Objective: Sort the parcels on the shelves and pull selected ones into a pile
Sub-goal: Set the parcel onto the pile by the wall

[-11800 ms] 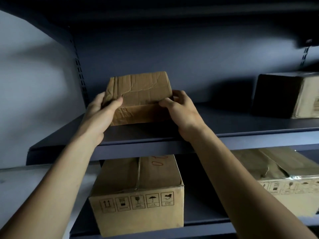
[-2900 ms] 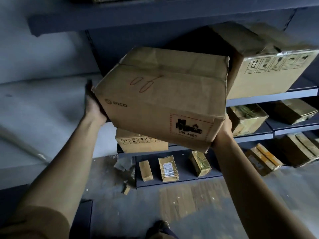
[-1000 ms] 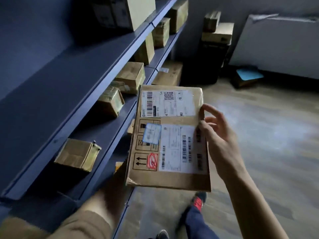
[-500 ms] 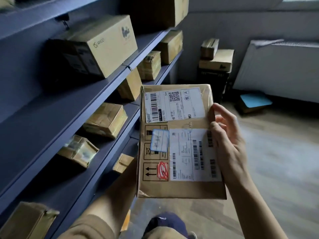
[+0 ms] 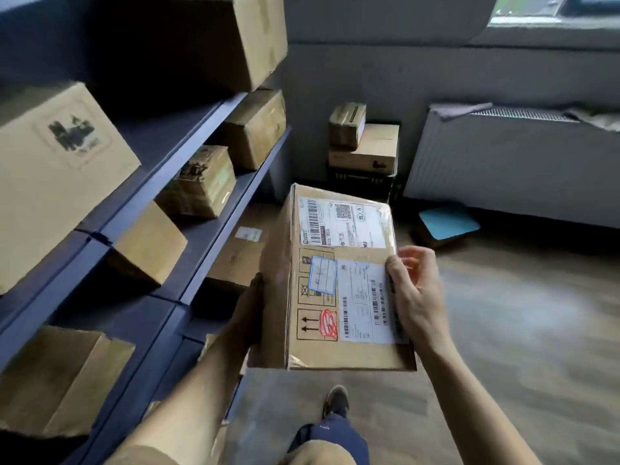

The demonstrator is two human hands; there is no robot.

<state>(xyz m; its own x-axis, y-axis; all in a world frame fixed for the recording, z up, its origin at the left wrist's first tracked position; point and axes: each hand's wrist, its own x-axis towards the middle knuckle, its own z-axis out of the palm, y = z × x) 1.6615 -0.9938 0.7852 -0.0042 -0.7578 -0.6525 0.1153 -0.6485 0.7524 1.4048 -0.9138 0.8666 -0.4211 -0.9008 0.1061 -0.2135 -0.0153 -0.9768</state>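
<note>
Shoe: one dark shoe (image 5: 337, 401) on the wooden floor (image 5: 503, 330), the leg above it cut off by the near edge.
Left hand: the left hand (image 5: 250, 317) holds the parcel from the left and below. Only the thumb side shows; the fingers are hidden under it.
Right hand: the right hand (image 5: 416, 297) clamps the right edge, thumb on the label, fingers curled behind.
Parcel: the brown parcel (image 5: 339, 280) is held in the air between both hands, just right of the shelves, label side up. The print is too small to read.
Shelves: dark blue shelves (image 5: 208, 229) run along the left with cardboard boxes (image 5: 201, 186); the nearest ones are cut off.
Far stack: two boxes (image 5: 364, 142) stacked on a dark crate by the far wall.
Far right: a white radiator (image 5: 513, 162), with a blue flat thing (image 5: 448, 223) on the floor in front that is hard to make out.
</note>
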